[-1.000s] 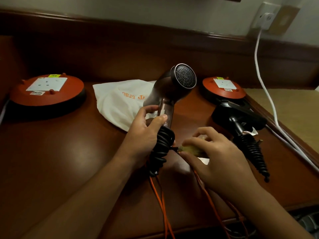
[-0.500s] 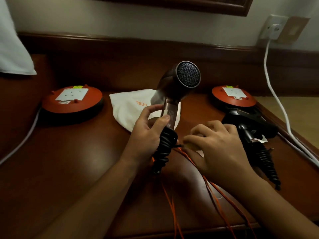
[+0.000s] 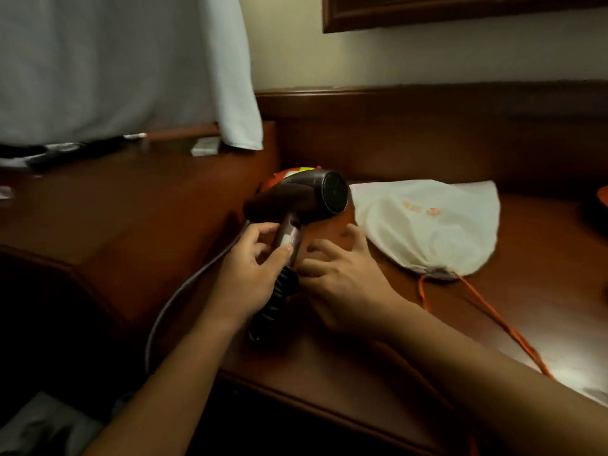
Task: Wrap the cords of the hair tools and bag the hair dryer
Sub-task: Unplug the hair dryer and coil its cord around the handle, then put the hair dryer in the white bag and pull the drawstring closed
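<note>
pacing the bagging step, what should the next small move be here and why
Probably move the right hand to the white bag and open its mouth: the cord looks wound on the hair dryer, which the left hand grips, and the bag lies flat.

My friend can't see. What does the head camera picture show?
A left hand grips a hair dryer by its handle above a wooden desk, with the right hand beside its coiled cord. A white bag lies to the right.
</note>
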`<state>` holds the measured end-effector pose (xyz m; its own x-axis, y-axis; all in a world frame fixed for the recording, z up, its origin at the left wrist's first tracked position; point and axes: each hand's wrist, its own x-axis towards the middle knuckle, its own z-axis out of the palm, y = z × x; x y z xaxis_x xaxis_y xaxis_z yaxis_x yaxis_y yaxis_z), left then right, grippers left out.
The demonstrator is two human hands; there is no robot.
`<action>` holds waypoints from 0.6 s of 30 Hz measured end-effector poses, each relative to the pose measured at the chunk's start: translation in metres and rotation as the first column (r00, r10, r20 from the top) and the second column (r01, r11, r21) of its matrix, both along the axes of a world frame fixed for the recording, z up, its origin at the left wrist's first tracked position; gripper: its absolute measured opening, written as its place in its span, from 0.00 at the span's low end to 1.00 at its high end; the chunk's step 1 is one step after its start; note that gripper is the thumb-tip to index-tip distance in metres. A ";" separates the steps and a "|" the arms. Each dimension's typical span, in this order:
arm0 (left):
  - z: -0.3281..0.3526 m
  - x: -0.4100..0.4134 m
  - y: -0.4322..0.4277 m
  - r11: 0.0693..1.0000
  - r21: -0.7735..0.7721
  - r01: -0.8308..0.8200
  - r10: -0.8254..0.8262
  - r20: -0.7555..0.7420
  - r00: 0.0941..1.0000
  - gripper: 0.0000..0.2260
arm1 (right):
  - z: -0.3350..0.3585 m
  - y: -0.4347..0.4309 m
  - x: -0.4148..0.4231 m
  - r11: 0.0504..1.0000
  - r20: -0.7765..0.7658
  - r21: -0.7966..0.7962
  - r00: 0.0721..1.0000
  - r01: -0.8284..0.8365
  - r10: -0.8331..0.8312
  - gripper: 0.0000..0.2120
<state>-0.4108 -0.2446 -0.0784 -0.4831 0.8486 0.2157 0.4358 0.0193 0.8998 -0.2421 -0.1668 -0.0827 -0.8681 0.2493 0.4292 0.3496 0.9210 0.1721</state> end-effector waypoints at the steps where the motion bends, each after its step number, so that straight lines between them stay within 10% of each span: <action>1: -0.001 -0.008 -0.003 0.999 -0.014 -0.030 0.030 -0.031 0.999 0.11 | -0.001 0.001 -0.011 1.000 0.019 -0.006 1.000 -0.010 0.010 0.12; 11: -0.013 -0.023 0.002 0.981 -0.189 -0.033 -0.014 -0.241 0.970 0.17 | -0.033 0.012 -0.033 0.971 0.013 -0.232 0.999 0.051 -0.049 0.17; 18: -0.006 -0.008 0.013 0.964 -0.235 -0.122 -0.010 -0.492 0.871 0.19 | -0.027 0.023 -0.012 0.770 -0.170 -0.639 0.974 0.004 -0.146 0.37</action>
